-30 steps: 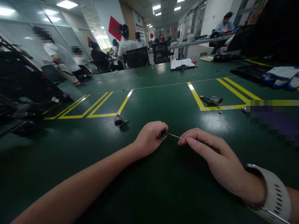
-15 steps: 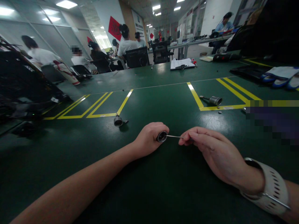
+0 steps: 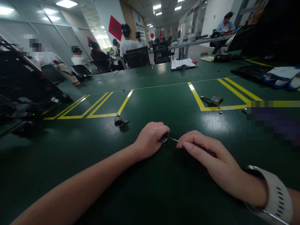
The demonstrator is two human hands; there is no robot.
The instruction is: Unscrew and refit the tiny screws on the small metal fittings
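The table [image 3: 159, 106] is smooth, dark green and faintly glossy. A thin, pale seam [image 3: 150, 87] crosses it, parallel to the far edge. Flat yellow tape [image 3: 196, 96] marks angular outlines to left and right; between them a broad stretch of green top reaches from the hands up to the seam, and more of it lies between the forearms. Near the far edge lies a clipboard [image 3: 181, 64] with white paper; white gloves [image 3: 281, 75] with blue trim lie at the far right.

The right hand [image 3: 211, 156], a pale perforated band [image 3: 273, 184] at its wrist, pinches a tool [image 3: 174, 140] between thumb and fingers. The left hand [image 3: 150, 139] is curled into a fist around the cup [image 3: 161, 137].

That cup, in front of the wearer, shows a round grey metal rim about a dark hollow, mouth towards the right hand. A second cup [image 3: 118, 121] sits just on the near side of the left tape's corner, small metal bits [image 3: 127, 122] beside it. A third cup [image 3: 216, 100] lies inside the right outline, its narrow stem pointing left.

The tool has a thin, straight metal shaft and a dark handle; its tip is at the cup's mouth, though whether it touches inside I cannot tell.

Smallest are two ring-shaped nuts [image 3: 220, 113] by the right tape.
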